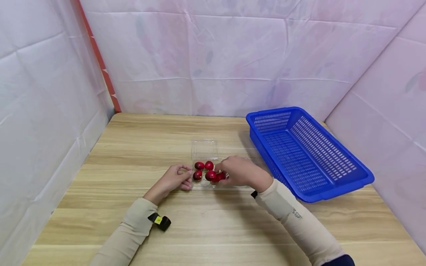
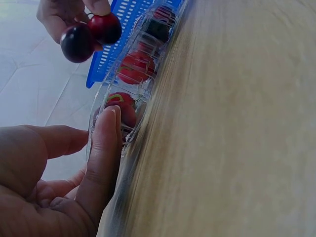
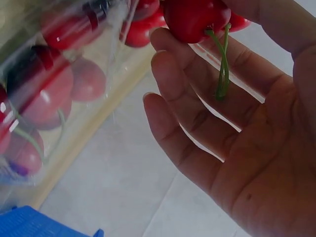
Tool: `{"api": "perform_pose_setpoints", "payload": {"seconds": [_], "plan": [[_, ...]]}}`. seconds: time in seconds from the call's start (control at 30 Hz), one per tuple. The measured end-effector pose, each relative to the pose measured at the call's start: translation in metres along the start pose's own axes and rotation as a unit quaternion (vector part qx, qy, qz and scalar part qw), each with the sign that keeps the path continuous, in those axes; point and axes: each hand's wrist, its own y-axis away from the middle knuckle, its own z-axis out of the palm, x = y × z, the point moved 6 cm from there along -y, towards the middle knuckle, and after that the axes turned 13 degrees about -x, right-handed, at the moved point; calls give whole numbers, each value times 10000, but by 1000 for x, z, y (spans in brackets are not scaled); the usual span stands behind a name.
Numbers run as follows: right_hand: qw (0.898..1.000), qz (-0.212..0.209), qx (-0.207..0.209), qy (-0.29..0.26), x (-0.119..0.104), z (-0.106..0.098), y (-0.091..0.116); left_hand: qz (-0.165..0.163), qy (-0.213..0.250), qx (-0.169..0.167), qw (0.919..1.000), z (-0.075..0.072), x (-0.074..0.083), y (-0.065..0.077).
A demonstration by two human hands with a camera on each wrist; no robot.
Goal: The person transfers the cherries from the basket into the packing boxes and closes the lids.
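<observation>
A clear plastic box lies on the table with several red cherries in its left end. At the box's left end, my left hand pinches the clear wall between thumb and finger, as the left wrist view shows. My right hand holds a pair of dark red cherries by thumb and fingertips over the box. Their crossed green stems hang toward the palm in the right wrist view, while the other fingers stay loosely spread. More cherries show through the box's side.
To the right stands a large blue plastic basket with slotted walls, just beyond my right forearm. The wooden table ends at pale cloth walls at the back and sides.
</observation>
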Motion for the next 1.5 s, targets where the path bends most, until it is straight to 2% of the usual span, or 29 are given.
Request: {"api": "perform_pose_setpoints", "payload": {"seconds": [0.17, 0.53, 0.87, 1.0, 1.1, 1.17, 1.3, 1.5], "plan": [[9998, -32, -200, 83, -5, 6, -11, -24, -39, -14, 10000, 1, 1, 0], [9964, 213, -823, 8, -6, 12, -28, -65, -22, -7, 10000, 0, 1, 0], [9849, 322, -1696, -131, -5, 12, -42, 2, -54, -70, 10000, 0, 1, 1], [9830, 336, -1794, -184, -5, 10, -46, 3, -31, -61, 10000, 0, 2, 1], [9853, 435, -1626, -310, -2, 8, -48, 31, -30, -71, 10000, 0, 3, 1], [9891, 454, -1347, -392, 1, 6, -49, 45, -21, -89, 9999, 0, 3, 1], [9970, 313, -528, -478, 4, -1, -45, 19, 3, -96, 10000, 0, 1, 1], [9978, 284, 482, -347, 2, -5, -26, 32, -34, -103, 9999, -1, 1, 1]]}}
